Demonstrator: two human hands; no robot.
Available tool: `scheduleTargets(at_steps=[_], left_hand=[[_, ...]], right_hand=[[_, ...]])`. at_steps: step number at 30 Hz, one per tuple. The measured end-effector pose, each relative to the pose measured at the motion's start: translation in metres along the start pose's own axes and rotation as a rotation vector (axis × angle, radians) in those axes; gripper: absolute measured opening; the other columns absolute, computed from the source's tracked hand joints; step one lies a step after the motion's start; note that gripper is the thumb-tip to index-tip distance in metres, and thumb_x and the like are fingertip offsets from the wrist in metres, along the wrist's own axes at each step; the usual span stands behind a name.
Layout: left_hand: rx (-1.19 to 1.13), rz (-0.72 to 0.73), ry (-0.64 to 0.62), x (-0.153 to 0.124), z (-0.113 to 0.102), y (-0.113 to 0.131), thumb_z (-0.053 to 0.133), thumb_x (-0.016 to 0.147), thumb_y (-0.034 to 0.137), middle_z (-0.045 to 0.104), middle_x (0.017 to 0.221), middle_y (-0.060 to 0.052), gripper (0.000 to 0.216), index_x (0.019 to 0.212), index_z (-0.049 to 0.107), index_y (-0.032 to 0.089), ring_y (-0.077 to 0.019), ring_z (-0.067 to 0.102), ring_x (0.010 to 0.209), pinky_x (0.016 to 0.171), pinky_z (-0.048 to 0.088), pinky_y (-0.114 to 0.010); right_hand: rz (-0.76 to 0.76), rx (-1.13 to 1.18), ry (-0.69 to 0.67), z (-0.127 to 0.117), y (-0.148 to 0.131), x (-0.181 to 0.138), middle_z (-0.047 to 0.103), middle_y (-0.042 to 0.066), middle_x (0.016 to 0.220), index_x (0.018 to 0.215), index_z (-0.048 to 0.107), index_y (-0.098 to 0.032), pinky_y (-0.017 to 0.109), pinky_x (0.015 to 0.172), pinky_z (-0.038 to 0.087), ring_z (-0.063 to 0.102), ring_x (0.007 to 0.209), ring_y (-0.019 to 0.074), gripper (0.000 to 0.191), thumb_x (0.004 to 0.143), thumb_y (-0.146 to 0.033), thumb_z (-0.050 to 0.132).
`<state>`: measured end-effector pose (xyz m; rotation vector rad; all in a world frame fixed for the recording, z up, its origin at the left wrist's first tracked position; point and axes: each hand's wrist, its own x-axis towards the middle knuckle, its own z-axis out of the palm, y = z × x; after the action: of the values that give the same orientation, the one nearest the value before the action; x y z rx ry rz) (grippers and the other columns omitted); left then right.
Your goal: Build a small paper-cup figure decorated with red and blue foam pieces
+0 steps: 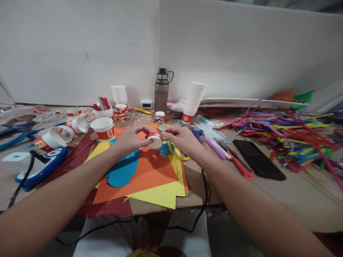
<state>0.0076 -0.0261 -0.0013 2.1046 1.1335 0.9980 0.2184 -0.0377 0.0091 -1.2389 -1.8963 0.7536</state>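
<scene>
My left hand [132, 137] grips a cut-down paper cup [155, 140], its pale round bottom turned toward me and a red band round its side. Close by on the right, my right hand [180, 137] is closed in a pinch, with a small dark tip showing at the fingers; what it belongs to is hidden. Yellow looped handles [177, 153], apparently of scissors, lie just under the right hand. Below both hands is orange paper [152, 175] over yellow paper [160, 198]. A blue paper cutout [123, 171] rests on the orange sheet, below my left hand.
Paper cups [102, 128] and cut cup pieces [50, 140] stand at left. A bottle [161, 91] and a cup stack [194, 101] stand at the back. Right are markers, a red cutter [241, 166], a phone [258, 159] and pipe cleaners [292, 132]. A black cable [205, 192] crosses the front edge.
</scene>
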Motion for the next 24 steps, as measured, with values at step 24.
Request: scheduleTargets(at_steps=[24], left_hand=[[0.5, 0.727, 0.294, -0.0079, -0.005, -0.0039, 0.064, 0.078, 0.013, 0.068, 0.095, -0.005, 0.023, 0.097, 0.068, 0.024, -0.0234, 0.056, 0.102, 0.094, 0.044, -0.041]], right_hand=[[-0.398, -0.267, 0.236, 0.0037, -0.0048, -0.009, 0.061, 0.004, 0.088, 0.086, 0.073, -0.022, 0.033, 0.08, 0.045, 0.058, 0.089, 0.0182, 0.012, 0.081, -0.013, 0.068]])
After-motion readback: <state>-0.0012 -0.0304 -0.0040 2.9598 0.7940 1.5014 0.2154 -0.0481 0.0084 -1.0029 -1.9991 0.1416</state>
